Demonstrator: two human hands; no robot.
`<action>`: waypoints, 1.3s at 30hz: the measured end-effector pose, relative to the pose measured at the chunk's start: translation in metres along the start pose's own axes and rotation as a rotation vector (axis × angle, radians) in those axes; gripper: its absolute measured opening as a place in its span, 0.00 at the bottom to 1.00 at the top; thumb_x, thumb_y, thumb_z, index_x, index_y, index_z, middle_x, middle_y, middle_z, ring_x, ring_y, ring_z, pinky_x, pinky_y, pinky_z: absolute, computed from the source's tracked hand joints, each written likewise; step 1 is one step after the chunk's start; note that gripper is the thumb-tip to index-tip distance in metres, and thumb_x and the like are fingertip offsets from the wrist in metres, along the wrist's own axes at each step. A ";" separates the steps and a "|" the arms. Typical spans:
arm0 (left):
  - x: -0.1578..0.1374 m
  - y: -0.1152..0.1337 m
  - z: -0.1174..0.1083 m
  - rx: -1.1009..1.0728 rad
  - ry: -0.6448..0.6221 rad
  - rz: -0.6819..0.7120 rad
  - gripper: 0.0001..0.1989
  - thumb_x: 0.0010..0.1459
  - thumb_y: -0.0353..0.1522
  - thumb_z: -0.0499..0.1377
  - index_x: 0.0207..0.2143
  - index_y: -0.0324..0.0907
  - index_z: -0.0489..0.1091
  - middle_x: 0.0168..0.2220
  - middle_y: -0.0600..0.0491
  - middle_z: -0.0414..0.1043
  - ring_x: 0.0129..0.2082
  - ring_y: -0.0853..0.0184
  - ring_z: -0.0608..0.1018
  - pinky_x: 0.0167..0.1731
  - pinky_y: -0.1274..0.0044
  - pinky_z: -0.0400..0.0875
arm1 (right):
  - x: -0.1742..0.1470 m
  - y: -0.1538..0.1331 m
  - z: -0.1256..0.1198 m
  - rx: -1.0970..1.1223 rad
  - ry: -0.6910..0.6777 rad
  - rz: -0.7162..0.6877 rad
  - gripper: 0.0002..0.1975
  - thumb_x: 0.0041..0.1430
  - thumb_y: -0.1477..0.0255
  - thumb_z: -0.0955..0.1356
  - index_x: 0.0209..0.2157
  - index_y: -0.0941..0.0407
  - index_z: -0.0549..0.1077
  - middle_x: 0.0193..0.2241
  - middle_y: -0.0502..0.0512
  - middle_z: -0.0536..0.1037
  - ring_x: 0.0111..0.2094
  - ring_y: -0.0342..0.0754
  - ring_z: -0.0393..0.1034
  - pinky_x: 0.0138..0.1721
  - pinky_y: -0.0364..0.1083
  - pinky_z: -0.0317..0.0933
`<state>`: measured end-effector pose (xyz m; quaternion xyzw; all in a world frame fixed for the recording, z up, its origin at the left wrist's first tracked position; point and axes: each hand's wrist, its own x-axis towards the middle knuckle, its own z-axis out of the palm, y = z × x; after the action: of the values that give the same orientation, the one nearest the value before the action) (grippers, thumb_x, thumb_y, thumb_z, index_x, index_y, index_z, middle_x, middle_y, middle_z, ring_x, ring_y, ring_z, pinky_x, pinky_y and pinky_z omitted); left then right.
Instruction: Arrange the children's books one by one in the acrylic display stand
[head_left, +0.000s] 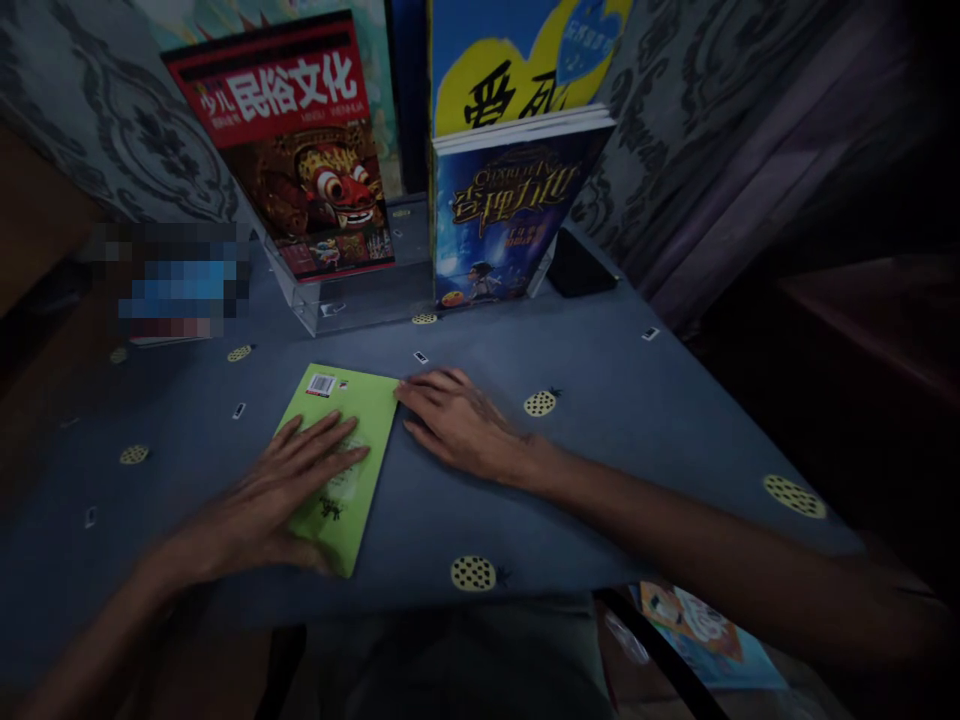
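A thin green book lies on the table, back cover up, with a barcode near its far edge. My left hand rests flat across it, fingers spread, covering part of the cover. Beside the book's far right corner is my right hand; its fingertips touch that corner while the rest of the hand lies on the tablecloth, fingers stretched out and close together. Neither hand grips anything.
A clear rack at the back holds a red-topped book and several blue books. A blurred-out blue item is at left. Pineapple-patterned cloth covers the table. Another book lies below the table's right front edge.
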<state>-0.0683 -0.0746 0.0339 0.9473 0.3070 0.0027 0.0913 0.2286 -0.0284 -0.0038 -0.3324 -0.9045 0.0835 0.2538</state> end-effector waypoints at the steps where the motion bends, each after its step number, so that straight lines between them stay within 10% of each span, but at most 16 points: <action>1: -0.007 0.001 0.002 0.006 -0.012 -0.018 0.55 0.52 0.57 0.65 0.74 0.52 0.43 0.74 0.43 0.48 0.73 0.46 0.53 0.69 0.51 0.49 | 0.002 0.001 0.001 0.000 -0.006 -0.004 0.16 0.68 0.74 0.65 0.55 0.59 0.71 0.51 0.67 0.79 0.55 0.58 0.69 0.56 0.58 0.61; 23: 0.015 -0.015 0.006 -0.035 0.062 -0.042 0.37 0.65 0.54 0.54 0.71 0.52 0.54 0.73 0.48 0.53 0.73 0.51 0.54 0.70 0.53 0.44 | 0.051 0.030 0.012 -0.122 -0.110 0.190 0.21 0.72 0.66 0.62 0.61 0.61 0.69 0.58 0.67 0.72 0.59 0.62 0.62 0.59 0.59 0.57; 33: 0.015 0.017 0.006 0.168 0.320 0.070 0.17 0.68 0.39 0.59 0.55 0.42 0.72 0.49 0.45 0.79 0.50 0.57 0.80 0.51 0.64 0.76 | 0.034 0.020 0.019 0.024 -0.039 0.011 0.16 0.72 0.69 0.62 0.54 0.59 0.76 0.58 0.67 0.73 0.60 0.61 0.62 0.59 0.63 0.58; 39: 0.013 0.027 0.013 0.242 0.474 0.113 0.09 0.66 0.28 0.61 0.48 0.40 0.72 0.44 0.47 0.81 0.43 0.63 0.82 0.45 0.70 0.79 | 0.025 0.002 0.016 0.161 -0.034 -0.138 0.16 0.73 0.69 0.60 0.49 0.57 0.78 0.52 0.63 0.78 0.56 0.56 0.67 0.60 0.60 0.59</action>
<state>-0.0411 -0.0910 0.0256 0.9399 0.2646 0.1926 -0.0974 0.2056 -0.0104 -0.0079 -0.2462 -0.9199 0.1439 0.2693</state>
